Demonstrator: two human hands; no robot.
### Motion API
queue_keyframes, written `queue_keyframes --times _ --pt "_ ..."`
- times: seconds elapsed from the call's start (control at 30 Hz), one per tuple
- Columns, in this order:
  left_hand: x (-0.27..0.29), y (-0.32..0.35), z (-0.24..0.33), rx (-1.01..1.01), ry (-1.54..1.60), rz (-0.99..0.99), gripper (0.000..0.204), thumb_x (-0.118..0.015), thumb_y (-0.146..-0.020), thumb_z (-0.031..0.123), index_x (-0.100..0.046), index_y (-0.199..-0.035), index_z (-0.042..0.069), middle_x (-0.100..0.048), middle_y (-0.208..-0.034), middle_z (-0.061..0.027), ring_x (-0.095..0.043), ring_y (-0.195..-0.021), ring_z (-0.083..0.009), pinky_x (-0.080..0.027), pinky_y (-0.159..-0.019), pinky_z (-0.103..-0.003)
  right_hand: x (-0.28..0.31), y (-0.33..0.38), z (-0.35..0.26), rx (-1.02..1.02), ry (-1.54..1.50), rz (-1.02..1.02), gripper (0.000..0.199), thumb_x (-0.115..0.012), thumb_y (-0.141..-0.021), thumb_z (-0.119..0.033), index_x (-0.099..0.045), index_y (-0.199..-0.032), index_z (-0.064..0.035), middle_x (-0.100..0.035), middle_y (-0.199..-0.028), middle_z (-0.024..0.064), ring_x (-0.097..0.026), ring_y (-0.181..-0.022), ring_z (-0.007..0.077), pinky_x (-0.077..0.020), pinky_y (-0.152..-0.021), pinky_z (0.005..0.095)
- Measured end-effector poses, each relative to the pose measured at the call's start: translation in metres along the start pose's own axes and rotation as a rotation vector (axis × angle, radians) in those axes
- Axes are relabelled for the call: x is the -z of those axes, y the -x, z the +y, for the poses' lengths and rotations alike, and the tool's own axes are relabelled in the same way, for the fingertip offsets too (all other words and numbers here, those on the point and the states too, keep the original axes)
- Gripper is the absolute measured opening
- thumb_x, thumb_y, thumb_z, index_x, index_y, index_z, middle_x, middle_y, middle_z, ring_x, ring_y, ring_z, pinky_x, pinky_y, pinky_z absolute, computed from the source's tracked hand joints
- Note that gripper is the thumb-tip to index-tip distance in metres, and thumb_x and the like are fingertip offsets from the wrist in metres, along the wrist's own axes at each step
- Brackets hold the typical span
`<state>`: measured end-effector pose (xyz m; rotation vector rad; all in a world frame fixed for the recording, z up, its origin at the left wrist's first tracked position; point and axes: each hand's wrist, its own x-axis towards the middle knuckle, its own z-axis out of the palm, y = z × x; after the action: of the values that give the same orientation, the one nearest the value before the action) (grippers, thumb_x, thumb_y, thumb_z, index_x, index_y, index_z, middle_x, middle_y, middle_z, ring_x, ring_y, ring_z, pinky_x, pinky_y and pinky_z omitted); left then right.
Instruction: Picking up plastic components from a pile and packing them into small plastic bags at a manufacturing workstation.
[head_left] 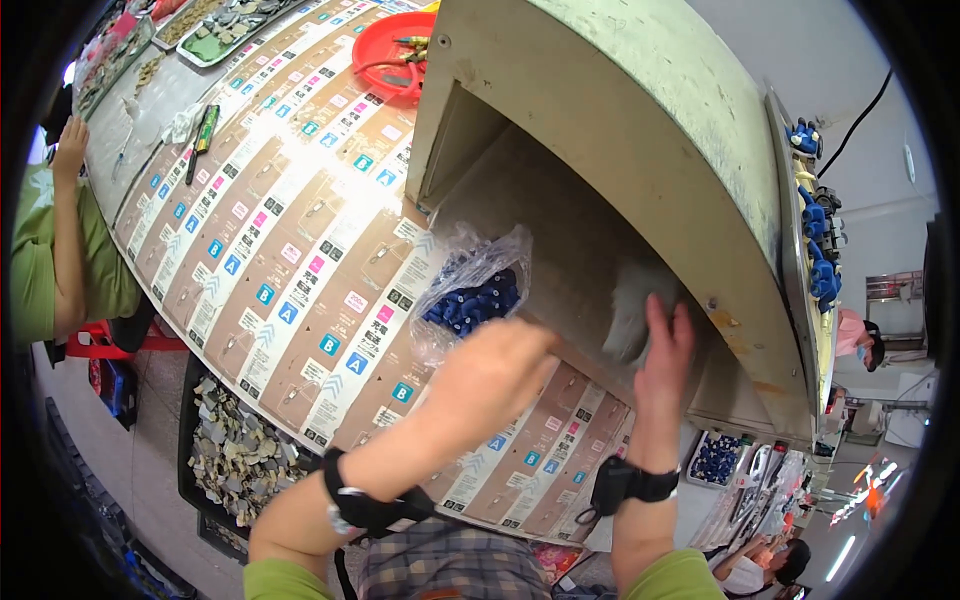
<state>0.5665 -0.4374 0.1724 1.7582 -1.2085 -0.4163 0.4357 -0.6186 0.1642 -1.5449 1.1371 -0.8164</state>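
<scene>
Reaching into a grey metal hood (600, 130), right hand (665, 345) w/ fingers spread is touching something pale & blurry, left hand (490, 375) loosely curled beside a bag of blue parts (475, 295) on the table (290, 260); probably needing a firmer grip.

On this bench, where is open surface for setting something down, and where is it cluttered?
Open: the printed cardboard bench top between the red dish and the clear bag of blue parts. Crowded: the far edge with trays of small parts, and the cabinet opening, where the left hand and right hand work.
</scene>
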Motion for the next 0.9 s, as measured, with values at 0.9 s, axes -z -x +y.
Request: queue_keyframes --times 0.9 --pt "-0.096 -0.007 -0.044 -0.104 -0.38 -0.123 0.063 -0.06 -0.074 0.034 -0.042 -0.127 0.006 -0.037 -0.133 -0.0122 -0.03 -0.128 -0.0249 -0.023 -0.106 -0.044 -0.025 -0.026 0.036 0.389 1.014 -0.556 0.041 -0.041 -0.081 0.001 -0.049 -0.121 -0.0037 -0.048 -0.122 0.0219 -0.045 -0.115 0.0349 -0.0363 -0.097 0.0403"
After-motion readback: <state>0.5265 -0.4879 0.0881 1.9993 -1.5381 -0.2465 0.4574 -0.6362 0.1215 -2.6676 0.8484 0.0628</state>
